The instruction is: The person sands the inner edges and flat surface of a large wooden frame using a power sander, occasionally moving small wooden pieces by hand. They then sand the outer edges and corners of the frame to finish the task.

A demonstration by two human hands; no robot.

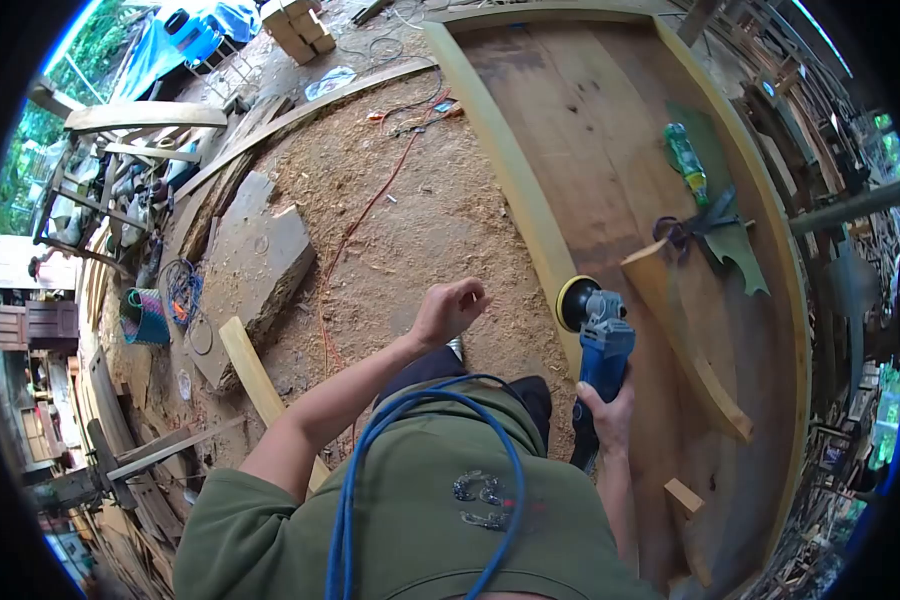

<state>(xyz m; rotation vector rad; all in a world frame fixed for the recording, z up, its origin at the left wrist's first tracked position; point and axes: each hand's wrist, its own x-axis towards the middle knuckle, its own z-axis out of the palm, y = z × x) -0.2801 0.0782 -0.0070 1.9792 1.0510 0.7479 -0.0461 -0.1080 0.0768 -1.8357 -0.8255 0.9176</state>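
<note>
My right hand (610,415) is wrapped round the blue body of an angle grinder (606,355). The grinder carries a round sanding pad with a yellow rim (576,303), which is at the inner side of a long pale wooden rail (515,190). That rail edges a large wooden panel (600,130). My left hand (450,315) hangs in the air over the sawdust, with its fingers curled in and nothing visible in them. A blue cord (355,470) loops across the front of the green shirt.
On the panel lie a curved wooden piece (685,345), a green plastic bottle (685,160), scissors (705,215), green sheet material (740,255) and a small wood block (683,497). An orange cord (355,225) crosses the sawdust floor. A thick slab (255,270) lies left.
</note>
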